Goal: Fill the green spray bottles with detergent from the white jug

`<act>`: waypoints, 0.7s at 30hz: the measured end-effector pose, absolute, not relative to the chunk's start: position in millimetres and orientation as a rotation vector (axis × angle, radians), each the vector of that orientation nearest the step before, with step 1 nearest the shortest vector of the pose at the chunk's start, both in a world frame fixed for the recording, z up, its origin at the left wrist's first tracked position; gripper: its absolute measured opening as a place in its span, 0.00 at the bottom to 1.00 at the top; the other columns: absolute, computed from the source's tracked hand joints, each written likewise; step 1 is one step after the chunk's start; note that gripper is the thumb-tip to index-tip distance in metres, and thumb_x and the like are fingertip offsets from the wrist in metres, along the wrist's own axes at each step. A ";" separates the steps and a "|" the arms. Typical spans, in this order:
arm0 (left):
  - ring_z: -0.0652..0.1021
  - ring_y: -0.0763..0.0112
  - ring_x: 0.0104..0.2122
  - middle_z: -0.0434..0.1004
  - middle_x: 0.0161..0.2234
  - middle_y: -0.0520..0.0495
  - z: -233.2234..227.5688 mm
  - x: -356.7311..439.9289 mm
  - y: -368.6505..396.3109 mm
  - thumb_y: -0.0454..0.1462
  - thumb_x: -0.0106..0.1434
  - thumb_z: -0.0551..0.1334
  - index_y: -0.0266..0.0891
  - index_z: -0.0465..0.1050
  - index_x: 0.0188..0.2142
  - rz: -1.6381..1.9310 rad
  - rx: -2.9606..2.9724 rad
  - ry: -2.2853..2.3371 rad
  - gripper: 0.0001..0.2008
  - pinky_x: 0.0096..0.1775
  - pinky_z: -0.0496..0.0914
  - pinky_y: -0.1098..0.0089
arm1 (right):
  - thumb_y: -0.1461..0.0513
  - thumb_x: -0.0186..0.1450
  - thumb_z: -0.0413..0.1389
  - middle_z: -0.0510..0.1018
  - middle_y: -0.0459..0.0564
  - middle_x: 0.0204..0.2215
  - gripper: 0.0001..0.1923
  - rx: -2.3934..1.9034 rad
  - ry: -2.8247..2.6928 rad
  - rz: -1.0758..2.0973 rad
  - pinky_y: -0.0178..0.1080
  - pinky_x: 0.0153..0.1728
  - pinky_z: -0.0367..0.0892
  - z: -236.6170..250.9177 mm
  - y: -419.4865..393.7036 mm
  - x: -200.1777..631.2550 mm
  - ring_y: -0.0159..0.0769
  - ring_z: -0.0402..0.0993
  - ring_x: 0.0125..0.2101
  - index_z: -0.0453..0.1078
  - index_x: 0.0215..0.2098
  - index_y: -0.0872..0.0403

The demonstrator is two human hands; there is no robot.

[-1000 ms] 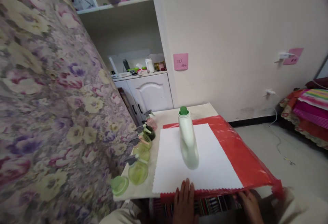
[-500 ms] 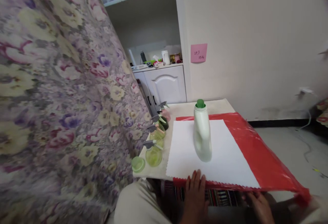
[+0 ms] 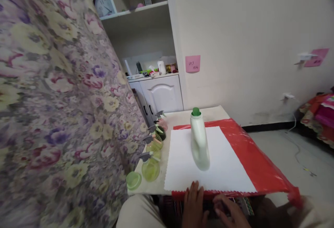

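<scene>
On the front edge of the white sheet (image 3: 180, 165) my left hand (image 3: 193, 200) lies flat, its fingers stretched out towards the bottle. My right hand (image 3: 231, 211) hovers below the table's front edge, close beside the left; its fingers are half bent, with a dark gap between them and the thumb, and I see nothing in it. A pale green detergent bottle (image 3: 199, 144) stands on the sheet with a green spout at its uncapped mouth. Beneath the sheet spreads a red plastic film (image 3: 246, 155). A green cap (image 3: 133, 180) sits at the table's left front corner.
Several spray bottles (image 3: 150, 170) line the table's left side. A floral curtain (image 3: 65, 116) hangs at left. Behind are a white cabinet (image 3: 164, 94) with shelves and a wall with a pink note (image 3: 192, 63). A cable (image 3: 297, 151) runs along the floor at right.
My right hand has moved left along the table's front edge, towards my left hand. The left hand still rests on the sheet's edge. The view has tilted up and turned right slightly.
</scene>
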State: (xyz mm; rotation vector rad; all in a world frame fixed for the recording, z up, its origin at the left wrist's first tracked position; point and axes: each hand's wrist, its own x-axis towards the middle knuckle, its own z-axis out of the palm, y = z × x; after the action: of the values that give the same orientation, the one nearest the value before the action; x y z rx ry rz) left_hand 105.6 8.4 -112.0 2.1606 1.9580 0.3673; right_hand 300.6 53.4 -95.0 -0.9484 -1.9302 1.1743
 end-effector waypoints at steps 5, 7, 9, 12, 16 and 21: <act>0.46 0.55 0.67 0.42 0.69 0.43 -92.9 94.4 14.3 0.30 0.56 0.57 0.41 0.52 0.65 0.472 2.135 2.055 0.37 0.64 0.49 0.48 | 0.57 0.66 0.52 0.79 0.50 0.38 0.11 -0.893 -1.885 1.094 0.41 0.45 0.70 -63.2 75.3 286.2 0.41 0.76 0.40 0.68 0.44 0.50; 0.46 0.55 0.67 0.41 0.69 0.44 -92.6 89.1 17.2 0.31 0.55 0.58 0.42 0.51 0.66 0.446 2.096 2.089 0.38 0.64 0.48 0.49 | 0.58 0.65 0.52 0.78 0.50 0.37 0.10 -0.921 -1.876 1.079 0.42 0.44 0.70 -68.1 83.4 281.1 0.41 0.76 0.40 0.68 0.44 0.50; 0.46 0.53 0.67 0.40 0.68 0.43 -96.6 85.2 20.1 0.32 0.54 0.60 0.42 0.50 0.66 0.364 2.051 2.104 0.40 0.64 0.47 0.48 | 0.59 0.64 0.52 0.77 0.50 0.36 0.10 -0.916 -1.893 1.047 0.43 0.43 0.70 -79.3 88.5 277.9 0.41 0.75 0.39 0.68 0.43 0.51; 0.46 0.51 0.67 0.39 0.68 0.43 -106.3 83.4 23.1 0.34 0.51 0.62 0.42 0.49 0.66 0.253 2.026 2.130 0.43 0.64 0.46 0.47 | 0.60 0.65 0.51 0.76 0.50 0.37 0.09 -0.829 -1.947 0.988 0.42 0.42 0.70 -95.5 91.2 276.9 0.40 0.73 0.38 0.68 0.42 0.50; 0.50 0.50 0.66 0.44 0.68 0.43 -120.5 83.1 24.9 0.35 0.50 0.63 0.43 0.52 0.65 0.278 2.095 2.227 0.43 0.63 0.49 0.49 | 0.61 0.66 0.49 0.74 0.50 0.37 0.09 -0.797 -1.979 0.973 0.41 0.41 0.69 -102.7 93.0 277.4 0.39 0.72 0.38 0.67 0.43 0.50; 0.64 0.51 0.62 0.60 0.63 0.41 -134.6 77.2 28.8 0.34 0.50 0.64 0.45 0.62 0.61 0.437 2.285 2.313 0.37 0.59 0.60 0.51 | 0.62 0.64 0.50 0.75 0.49 0.35 0.10 -0.783 -1.998 0.943 0.41 0.40 0.70 -100.0 96.5 275.1 0.39 0.72 0.36 0.68 0.42 0.50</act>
State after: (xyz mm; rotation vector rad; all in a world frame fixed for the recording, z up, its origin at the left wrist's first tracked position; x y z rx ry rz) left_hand 77.2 28.8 -134.6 2.2845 2.3125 0.4374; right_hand 275.1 96.5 -100.0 -0.7831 -1.9981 0.9432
